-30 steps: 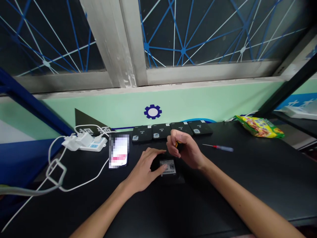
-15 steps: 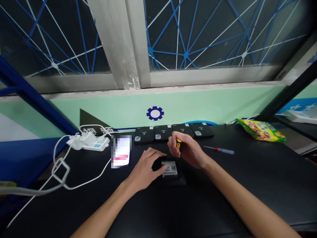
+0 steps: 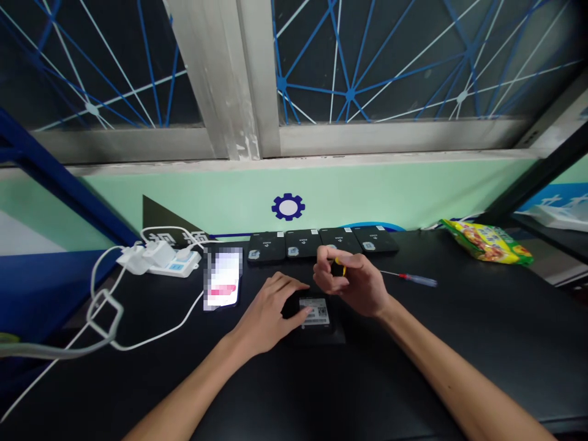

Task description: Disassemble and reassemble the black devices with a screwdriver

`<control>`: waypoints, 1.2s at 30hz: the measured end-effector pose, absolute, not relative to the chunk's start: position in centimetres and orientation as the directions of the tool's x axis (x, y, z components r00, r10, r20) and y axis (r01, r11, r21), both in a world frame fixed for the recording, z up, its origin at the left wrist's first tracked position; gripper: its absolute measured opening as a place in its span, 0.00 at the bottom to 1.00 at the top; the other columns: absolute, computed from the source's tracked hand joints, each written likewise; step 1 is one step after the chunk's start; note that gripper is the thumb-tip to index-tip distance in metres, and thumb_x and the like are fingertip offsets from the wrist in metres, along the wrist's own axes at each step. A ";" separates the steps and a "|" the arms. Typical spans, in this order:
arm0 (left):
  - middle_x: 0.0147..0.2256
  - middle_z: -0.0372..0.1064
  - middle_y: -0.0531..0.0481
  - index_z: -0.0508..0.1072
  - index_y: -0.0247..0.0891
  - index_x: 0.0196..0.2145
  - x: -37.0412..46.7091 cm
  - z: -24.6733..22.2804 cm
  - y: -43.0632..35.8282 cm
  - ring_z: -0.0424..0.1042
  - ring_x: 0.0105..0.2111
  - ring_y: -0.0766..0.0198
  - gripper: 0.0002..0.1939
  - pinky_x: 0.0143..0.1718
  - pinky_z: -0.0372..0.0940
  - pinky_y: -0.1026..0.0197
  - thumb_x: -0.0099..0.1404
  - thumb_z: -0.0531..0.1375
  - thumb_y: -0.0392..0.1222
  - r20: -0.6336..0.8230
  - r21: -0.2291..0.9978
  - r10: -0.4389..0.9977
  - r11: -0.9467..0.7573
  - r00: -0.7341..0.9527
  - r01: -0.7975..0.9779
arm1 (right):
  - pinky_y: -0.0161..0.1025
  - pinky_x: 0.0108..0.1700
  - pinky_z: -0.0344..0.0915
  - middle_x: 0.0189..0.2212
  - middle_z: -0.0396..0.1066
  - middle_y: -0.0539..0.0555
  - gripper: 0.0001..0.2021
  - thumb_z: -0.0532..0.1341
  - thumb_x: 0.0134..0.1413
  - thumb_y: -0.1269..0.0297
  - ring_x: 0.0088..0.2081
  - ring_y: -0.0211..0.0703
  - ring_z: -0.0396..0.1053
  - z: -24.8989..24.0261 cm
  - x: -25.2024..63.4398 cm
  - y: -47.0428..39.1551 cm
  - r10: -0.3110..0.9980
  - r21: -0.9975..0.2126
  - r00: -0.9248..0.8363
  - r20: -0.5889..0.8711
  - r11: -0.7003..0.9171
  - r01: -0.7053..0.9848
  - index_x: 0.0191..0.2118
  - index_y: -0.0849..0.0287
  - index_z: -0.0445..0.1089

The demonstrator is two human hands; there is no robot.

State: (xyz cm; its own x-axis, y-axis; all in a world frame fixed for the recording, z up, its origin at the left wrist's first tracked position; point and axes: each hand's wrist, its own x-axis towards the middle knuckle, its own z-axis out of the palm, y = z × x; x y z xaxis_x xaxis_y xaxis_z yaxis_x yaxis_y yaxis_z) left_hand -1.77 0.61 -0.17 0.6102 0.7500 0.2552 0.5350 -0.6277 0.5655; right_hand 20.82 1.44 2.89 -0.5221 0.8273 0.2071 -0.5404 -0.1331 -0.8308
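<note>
Well, the left hand point(image 3: 266, 318) is nearer, fingers holding the flat black box point(image 3: 318, 318); the right hand point(image 3: 350, 280), fingers curled round a yellow thing point(image 3: 340, 263), sits beyond it, rightward.

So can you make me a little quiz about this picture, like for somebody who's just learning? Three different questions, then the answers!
1. How many flat black boxes lie in the row at the back of the table?

2. True or false: the right hand is holding the screwdriver.

3. Which thing is the left hand on?
A) the power strip
B) the black device with a label
C) the snack bag

Key:
1. Four.
2. False. The screwdriver lies on the table; the right hand holds something partly yellow, mostly hidden by the fingers.
3. B.
</note>
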 end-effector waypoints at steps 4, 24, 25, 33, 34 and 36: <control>0.53 0.75 0.48 0.74 0.47 0.57 -1.7 -0.1 0.6 0.70 0.56 0.50 0.16 0.62 0.65 0.42 0.74 0.65 0.46 0.253 0.554 0.745 -0.635 0.617 0.538 | 0.38 0.28 0.43 0.20 0.50 0.43 0.08 0.59 0.63 0.58 0.23 0.38 0.41 2.9 20.8 1.5 0.821 -0.804 -0.517 0.241 -0.130 -0.580 0.35 0.54 0.65; 0.52 0.75 0.48 0.75 0.49 0.58 -1.6 0.3 0.5 0.70 0.56 0.50 0.15 0.60 0.66 0.43 0.75 0.64 0.46 0.242 0.560 0.750 -0.626 0.615 0.543 | 0.38 0.29 0.46 0.19 0.52 0.44 0.16 0.57 0.72 0.53 0.22 0.37 0.44 3.0 20.2 1.4 0.843 -0.837 -0.472 0.258 -0.049 -0.545 0.32 0.55 0.67; 0.52 0.75 0.48 0.75 0.49 0.58 -1.7 0.2 0.5 0.70 0.56 0.50 0.15 0.60 0.67 0.43 0.75 0.64 0.47 0.243 0.560 0.751 -0.625 0.614 0.543 | 0.39 0.29 0.46 0.19 0.51 0.44 0.19 0.56 0.73 0.52 0.22 0.37 0.45 3.0 20.2 1.4 0.841 -0.839 -0.474 0.261 -0.046 -0.543 0.31 0.55 0.67; 0.53 0.75 0.48 0.75 0.48 0.57 -1.7 0.4 0.5 0.71 0.56 0.50 0.14 0.60 0.67 0.43 0.76 0.63 0.46 0.238 0.555 0.750 -0.626 0.617 0.548 | 0.39 0.30 0.50 0.29 0.64 0.50 0.15 0.64 0.66 0.56 0.27 0.39 0.53 2.8 20.7 1.4 0.849 -0.871 -0.425 0.313 0.079 -0.484 0.29 0.56 0.70; 0.53 0.75 0.47 0.75 0.48 0.57 -1.7 0.4 0.6 0.71 0.56 0.50 0.14 0.59 0.67 0.43 0.76 0.63 0.46 0.244 0.551 0.747 -0.631 0.618 0.546 | 0.40 0.32 0.52 0.31 0.65 0.52 0.14 0.65 0.66 0.57 0.29 0.40 0.56 2.8 20.8 1.5 0.855 -0.880 -0.400 0.330 0.126 -0.457 0.29 0.56 0.72; 0.54 0.75 0.47 0.74 0.48 0.58 -1.7 0.4 0.6 0.71 0.56 0.50 0.14 0.59 0.67 0.42 0.76 0.62 0.46 0.251 0.545 0.742 -0.639 0.622 0.543 | 0.42 0.37 0.56 0.35 0.65 0.53 0.14 0.66 0.65 0.57 0.34 0.43 0.60 2.7 21.1 1.8 0.862 -0.890 -0.356 0.360 0.204 -0.408 0.28 0.56 0.75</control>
